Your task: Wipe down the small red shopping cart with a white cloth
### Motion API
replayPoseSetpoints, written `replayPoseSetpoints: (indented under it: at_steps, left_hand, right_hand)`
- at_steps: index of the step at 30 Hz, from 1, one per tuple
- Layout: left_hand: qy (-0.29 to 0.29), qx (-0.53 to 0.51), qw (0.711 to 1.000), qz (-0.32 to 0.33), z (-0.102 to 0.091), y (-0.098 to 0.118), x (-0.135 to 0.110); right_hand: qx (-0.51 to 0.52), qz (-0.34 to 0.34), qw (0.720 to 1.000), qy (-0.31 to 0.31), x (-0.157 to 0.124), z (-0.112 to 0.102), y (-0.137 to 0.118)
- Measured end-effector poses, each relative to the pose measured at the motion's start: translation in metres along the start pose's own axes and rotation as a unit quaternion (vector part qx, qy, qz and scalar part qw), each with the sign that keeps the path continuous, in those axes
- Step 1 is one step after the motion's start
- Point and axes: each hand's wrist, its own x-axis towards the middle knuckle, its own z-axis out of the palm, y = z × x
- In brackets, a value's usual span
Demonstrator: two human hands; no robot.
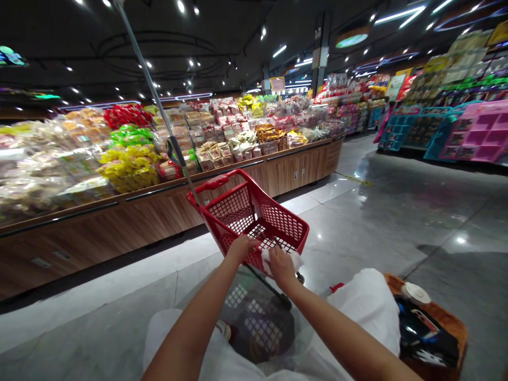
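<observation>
- White fabric (186, 349) of the person's clothing fills the bottom edge of the view; we see both bare forearms reaching forward from it.
- Left hand (241, 248): fingers curl over the near rim of the red plastic mesh basket (273, 222), closed on it.
- Right hand (281, 267): narrow, pressing a crumpled white tissue (294, 259) against the same rim, just beside the left hand. We cannot tell how firmly it grips.
- Basket position: directly ahead of the person, tilted, on a dark metal wheeled frame (270, 286). A long grey metal pole (153, 90) with a dark grip rises from its far left corner.
- Right of the arms, we record an orange-brown tray (448, 323) holding dark items too jumbled to identify and a white round cup lid (415, 293).
- Left of the basket stands a long wood-panelled table (99, 238), heaped with bagged goods, including yellow packets (129, 169) and green packets (130, 136).
- Beyond the polished grey tile floor (381, 222), to the right, we note pink and teal display racks (472, 132).
</observation>
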Motion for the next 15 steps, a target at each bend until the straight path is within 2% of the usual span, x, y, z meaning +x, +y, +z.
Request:
replayPoseSetpoints:
  at_steps: [3, 6, 11, 15]
  left_hand:
    - [-0.004, -0.005, 1.000, 0.009, 0.002, 0.000, 0.000]
    - [0.009, -0.030, 0.999, 0.018, 0.008, -0.005, -0.003]
    - [0.024, -0.053, 0.997, 0.044, 0.012, -0.030, -0.015]
    - [0.062, 0.025, 0.998, -0.013, 0.001, -0.059, -0.030]
  right_hand:
    - [0.002, -0.004, 0.999, -0.037, 0.016, 0.001, -0.017]
    - [0.012, -0.046, 0.998, -0.038, 0.014, -0.003, -0.011]
    - [0.029, -0.125, 0.992, -0.020, -0.008, -0.019, 0.041]
    - [0.050, -0.144, 0.987, 0.046, -0.017, -0.024, 0.081]
